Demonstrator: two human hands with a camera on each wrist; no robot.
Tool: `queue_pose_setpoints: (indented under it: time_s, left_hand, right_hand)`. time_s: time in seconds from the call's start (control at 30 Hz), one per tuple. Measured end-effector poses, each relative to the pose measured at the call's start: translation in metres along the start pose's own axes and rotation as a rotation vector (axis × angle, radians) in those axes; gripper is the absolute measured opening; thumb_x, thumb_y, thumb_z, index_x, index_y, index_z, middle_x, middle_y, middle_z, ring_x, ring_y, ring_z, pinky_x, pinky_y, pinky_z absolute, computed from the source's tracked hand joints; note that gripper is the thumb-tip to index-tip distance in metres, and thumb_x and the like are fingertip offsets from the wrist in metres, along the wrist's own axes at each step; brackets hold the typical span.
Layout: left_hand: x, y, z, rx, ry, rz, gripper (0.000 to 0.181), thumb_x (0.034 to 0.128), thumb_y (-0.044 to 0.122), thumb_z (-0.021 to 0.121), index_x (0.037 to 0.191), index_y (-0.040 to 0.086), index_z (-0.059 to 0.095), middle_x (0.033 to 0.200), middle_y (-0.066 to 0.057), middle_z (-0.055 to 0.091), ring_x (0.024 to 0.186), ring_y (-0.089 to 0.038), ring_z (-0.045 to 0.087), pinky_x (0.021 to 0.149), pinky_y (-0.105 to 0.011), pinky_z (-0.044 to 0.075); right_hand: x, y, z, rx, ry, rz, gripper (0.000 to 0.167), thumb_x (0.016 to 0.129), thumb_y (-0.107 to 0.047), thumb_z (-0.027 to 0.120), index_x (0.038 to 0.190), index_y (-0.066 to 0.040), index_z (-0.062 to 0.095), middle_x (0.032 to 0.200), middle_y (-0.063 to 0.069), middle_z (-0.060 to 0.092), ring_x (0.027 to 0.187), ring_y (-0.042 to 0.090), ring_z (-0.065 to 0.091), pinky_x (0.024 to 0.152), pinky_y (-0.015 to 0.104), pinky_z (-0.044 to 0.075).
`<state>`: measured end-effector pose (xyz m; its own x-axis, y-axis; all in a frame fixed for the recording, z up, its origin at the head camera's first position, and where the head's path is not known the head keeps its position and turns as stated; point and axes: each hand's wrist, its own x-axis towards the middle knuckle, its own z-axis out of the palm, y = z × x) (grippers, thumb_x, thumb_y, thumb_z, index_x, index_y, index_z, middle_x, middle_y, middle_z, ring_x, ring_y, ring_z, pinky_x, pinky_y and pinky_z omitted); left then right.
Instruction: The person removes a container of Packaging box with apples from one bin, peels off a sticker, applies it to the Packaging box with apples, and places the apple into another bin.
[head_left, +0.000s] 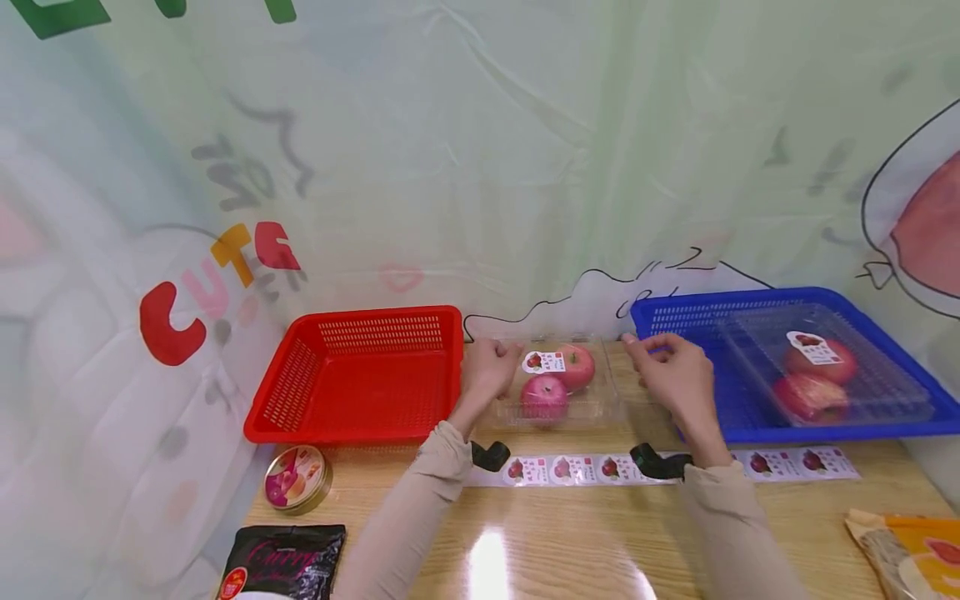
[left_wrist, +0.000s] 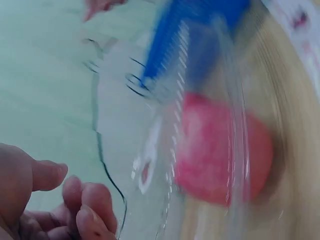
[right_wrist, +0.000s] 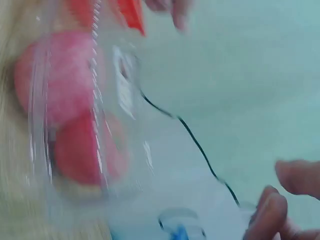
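A clear plastic clamshell box (head_left: 607, 392) with two red apples (head_left: 545, 397) in it lies between my hands, a fruit label (head_left: 542, 362) stuck on its lid. Beside its left edge hovers my left hand (head_left: 486, 367), fingers loosely bent. My right hand (head_left: 677, 375) is raised at the box's right, overlapping the near corner of the blue basket in the head view. Both wrist views show a gap between thumb and fingertips, with nothing held; the box there is blurred.
A red basket (head_left: 360, 437) stands left; a blue basket (head_left: 795, 433) at right holds another labelled apple box (head_left: 892, 392). A label strip (head_left: 555, 471) crosses the table in front. Nearer are a round tin (head_left: 297, 477), a black curry packet (head_left: 285, 554) and an orange-yellow bag (head_left: 918, 550).
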<state>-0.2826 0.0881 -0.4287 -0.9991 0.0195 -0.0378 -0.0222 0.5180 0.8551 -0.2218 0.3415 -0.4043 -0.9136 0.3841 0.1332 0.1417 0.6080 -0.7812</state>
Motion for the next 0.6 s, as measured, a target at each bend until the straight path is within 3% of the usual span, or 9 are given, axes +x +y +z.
queue_pose_setpoints:
  time_s: [0.1, 0.2, 0.33, 0.47, 0.53, 0.6]
  left_hand:
    - [-0.018, -0.004, -0.007, -0.145, -0.059, -0.044, 0.05, 0.1067, 0.04, 0.062, 0.07, 0.007, 0.061, 0.05, -0.003, 0.053, 0.039, -0.015, 0.055, 0.039, -0.024, 0.049]
    - [-0.037, -0.011, -0.007, -0.229, -0.096, -0.061, 0.054, 0.1082, 0.04, 0.059, 0.077, -0.002, 0.066, 0.051, -0.004, 0.053, 0.039, -0.014, 0.053, 0.04, -0.025, 0.051]
    - [-0.064, -0.02, 0.003, -0.304, -0.142, -0.139, 0.061, 0.1094, 0.046, 0.053, 0.077, -0.004, 0.067, 0.05, -0.002, 0.053, 0.04, -0.013, 0.051, 0.039, -0.023, 0.048]
    - [-0.087, -0.029, 0.021, -0.424, -0.236, -0.238, 0.064, 0.1096, 0.054, 0.046, 0.082, 0.001, 0.068, 0.057, -0.003, 0.059, 0.043, -0.013, 0.056, 0.042, -0.026, 0.053]
    - [-0.097, -0.033, 0.031, -0.512, -0.289, -0.297, 0.063, 0.1091, 0.055, 0.044, 0.099, -0.004, 0.067, 0.07, -0.012, 0.069, 0.05, -0.016, 0.064, 0.05, -0.033, 0.061]
    - [-0.104, -0.034, 0.041, -0.621, -0.305, -0.355, 0.066, 0.1082, 0.054, 0.046, 0.121, -0.01, 0.057, 0.089, -0.022, 0.073, 0.062, -0.027, 0.075, 0.062, -0.041, 0.066]
  right_hand:
    - [-0.012, 0.014, -0.023, 0.101, 0.133, 0.127, 0.056, 0.099, -0.057, 0.067, 0.111, -0.002, 0.07, 0.063, -0.014, 0.068, 0.05, -0.001, 0.06, 0.05, 0.019, 0.047]
    - [-0.023, 0.031, -0.045, 0.236, 0.263, 0.212, 0.042, 0.1, -0.053, 0.067, 0.103, -0.01, 0.067, 0.056, -0.029, 0.058, 0.045, -0.005, 0.058, 0.047, 0.015, 0.045]
    - [-0.037, 0.055, -0.068, 0.341, 0.481, 0.291, 0.023, 0.102, -0.047, 0.065, 0.089, -0.028, 0.059, 0.055, -0.034, 0.055, 0.045, -0.011, 0.053, 0.047, 0.011, 0.041]
    - [-0.045, 0.077, -0.08, 0.366, 0.67, 0.446, 0.018, 0.101, -0.054, 0.059, 0.093, -0.04, 0.05, 0.072, -0.037, 0.047, 0.063, -0.016, 0.044, 0.069, 0.01, 0.037]
    - [-0.048, 0.086, -0.082, 0.408, 0.738, 0.534, 0.018, 0.101, -0.055, 0.059, 0.101, -0.042, 0.046, 0.086, -0.03, 0.044, 0.077, -0.012, 0.041, 0.079, 0.014, 0.032]
    - [-0.049, 0.093, -0.081, 0.499, 0.782, 0.601, 0.023, 0.102, -0.051, 0.061, 0.113, -0.041, 0.044, 0.102, -0.023, 0.039, 0.09, -0.009, 0.038, 0.086, 0.013, 0.03]
